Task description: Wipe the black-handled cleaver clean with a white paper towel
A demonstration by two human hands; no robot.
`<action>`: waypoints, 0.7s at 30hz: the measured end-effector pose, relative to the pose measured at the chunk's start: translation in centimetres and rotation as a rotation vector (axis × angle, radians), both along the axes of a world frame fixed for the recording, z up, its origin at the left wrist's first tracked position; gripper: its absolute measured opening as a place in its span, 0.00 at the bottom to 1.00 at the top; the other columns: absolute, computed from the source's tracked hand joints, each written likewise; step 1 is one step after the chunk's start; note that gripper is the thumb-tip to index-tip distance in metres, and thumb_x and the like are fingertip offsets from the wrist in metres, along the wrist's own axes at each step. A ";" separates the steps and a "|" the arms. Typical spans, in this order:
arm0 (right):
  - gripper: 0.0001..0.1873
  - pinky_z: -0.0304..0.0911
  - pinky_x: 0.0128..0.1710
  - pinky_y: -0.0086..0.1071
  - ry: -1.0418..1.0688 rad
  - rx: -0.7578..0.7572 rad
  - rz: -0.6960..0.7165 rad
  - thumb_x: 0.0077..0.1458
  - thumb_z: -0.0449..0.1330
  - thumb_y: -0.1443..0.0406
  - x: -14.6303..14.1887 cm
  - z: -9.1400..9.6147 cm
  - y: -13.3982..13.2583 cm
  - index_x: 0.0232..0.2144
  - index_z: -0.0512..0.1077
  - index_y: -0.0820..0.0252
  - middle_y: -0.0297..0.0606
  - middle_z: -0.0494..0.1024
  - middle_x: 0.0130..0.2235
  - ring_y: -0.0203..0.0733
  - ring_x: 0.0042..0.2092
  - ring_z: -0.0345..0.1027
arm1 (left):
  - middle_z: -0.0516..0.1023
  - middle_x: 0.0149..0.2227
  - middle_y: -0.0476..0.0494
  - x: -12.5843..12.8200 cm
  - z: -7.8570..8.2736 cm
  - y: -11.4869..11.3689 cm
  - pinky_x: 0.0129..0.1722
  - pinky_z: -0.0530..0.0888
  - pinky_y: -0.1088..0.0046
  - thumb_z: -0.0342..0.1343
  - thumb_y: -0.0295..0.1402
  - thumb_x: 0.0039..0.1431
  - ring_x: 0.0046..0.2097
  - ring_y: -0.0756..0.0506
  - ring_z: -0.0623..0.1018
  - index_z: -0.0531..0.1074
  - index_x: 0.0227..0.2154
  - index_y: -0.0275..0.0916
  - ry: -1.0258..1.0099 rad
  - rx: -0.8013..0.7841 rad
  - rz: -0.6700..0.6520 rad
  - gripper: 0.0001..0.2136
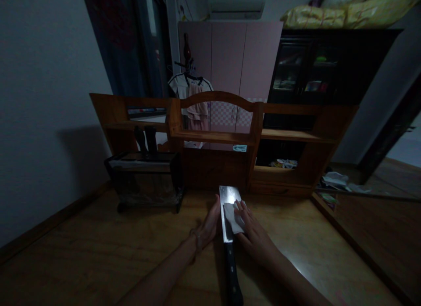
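A cleaver (pixel 226 229) with a broad shiny blade and a black riveted handle points away from me, its handle toward the bottom edge. My left hand (pixel 210 223) supports the blade from its left side, the thumb along the edge and the other fingers hidden beneath. On the blade's face lies a folded white cloth or tissue (pixel 233 218); which of the two, I cannot tell. My right hand (pixel 246 222) presses it against the metal with its fingers. To the left stands a knife block (pixel 141 161) with two black-handled knives (pixel 150 139) in it.
A wooden tabletop (pixel 158 253) lies under my hands. Behind it rises a wooden shelf unit (pixel 215 139) with open compartments. Beyond are a pink wardrobe (pixel 226 55), a coat stand with clothes (pixel 190 91) and a dark cabinet (pixel 329 69). A wall bounds the left.
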State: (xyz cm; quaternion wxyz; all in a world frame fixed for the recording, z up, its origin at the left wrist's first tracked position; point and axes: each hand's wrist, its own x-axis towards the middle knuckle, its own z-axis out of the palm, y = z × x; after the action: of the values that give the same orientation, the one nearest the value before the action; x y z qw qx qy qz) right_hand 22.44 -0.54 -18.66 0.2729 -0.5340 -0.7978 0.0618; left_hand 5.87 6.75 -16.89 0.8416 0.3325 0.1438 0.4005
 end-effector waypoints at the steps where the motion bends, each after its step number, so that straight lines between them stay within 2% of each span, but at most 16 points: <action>1: 0.42 0.43 0.67 0.49 0.002 0.015 0.003 0.60 0.51 0.67 0.0 0.0 0.0 0.68 0.32 0.54 0.39 0.38 0.70 0.44 0.70 0.29 | 0.74 0.53 0.32 0.0 -0.1 0.1 0.63 0.58 0.60 0.45 0.50 0.65 0.57 0.34 0.71 0.67 0.56 0.27 -0.005 -0.006 -0.005 0.30; 6: 0.37 0.39 0.68 0.50 -0.111 0.096 0.055 0.63 0.48 0.68 -0.6 1.1 -0.5 0.68 0.36 0.53 0.36 0.38 0.70 0.45 0.70 0.26 | 0.73 0.54 0.31 0.1 -0.8 0.3 0.63 0.56 0.60 0.43 0.51 0.65 0.58 0.35 0.70 0.66 0.57 0.29 -0.062 -0.025 -0.035 0.30; 11: 0.33 0.41 0.68 0.47 -0.184 0.026 0.097 0.66 0.44 0.67 -1.6 2.5 -1.1 0.68 0.38 0.49 0.33 0.38 0.70 0.43 0.70 0.29 | 0.75 0.52 0.28 -0.1 -0.8 0.2 0.62 0.58 0.59 0.43 0.54 0.64 0.57 0.34 0.71 0.67 0.56 0.26 -0.034 -0.091 -0.072 0.34; 16: 0.32 0.45 0.67 0.50 -0.181 0.038 -0.016 0.64 0.47 0.67 -2.0 2.2 -1.4 0.67 0.44 0.44 0.33 0.35 0.70 0.49 0.70 0.29 | 0.74 0.52 0.28 -0.2 -0.2 0.1 0.63 0.57 0.60 0.42 0.57 0.62 0.58 0.34 0.71 0.67 0.55 0.26 -0.008 -0.102 -0.071 0.36; 21: 0.33 0.46 0.66 0.50 -0.189 0.031 -0.032 0.64 0.46 0.68 -2.3 1.9 -1.5 0.68 0.41 0.47 0.35 0.37 0.70 0.49 0.70 0.28 | 0.74 0.54 0.29 -0.2 -0.8 0.3 0.63 0.56 0.59 0.43 0.57 0.62 0.58 0.34 0.70 0.67 0.57 0.27 -0.053 -0.069 -0.122 0.35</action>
State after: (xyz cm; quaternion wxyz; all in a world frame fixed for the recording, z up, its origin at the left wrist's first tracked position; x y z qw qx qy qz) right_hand 20.15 -2.02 -16.81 0.2056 -0.5458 -0.8123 -0.0052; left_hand 5.62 7.04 -17.73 0.8789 0.3008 0.1149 0.3520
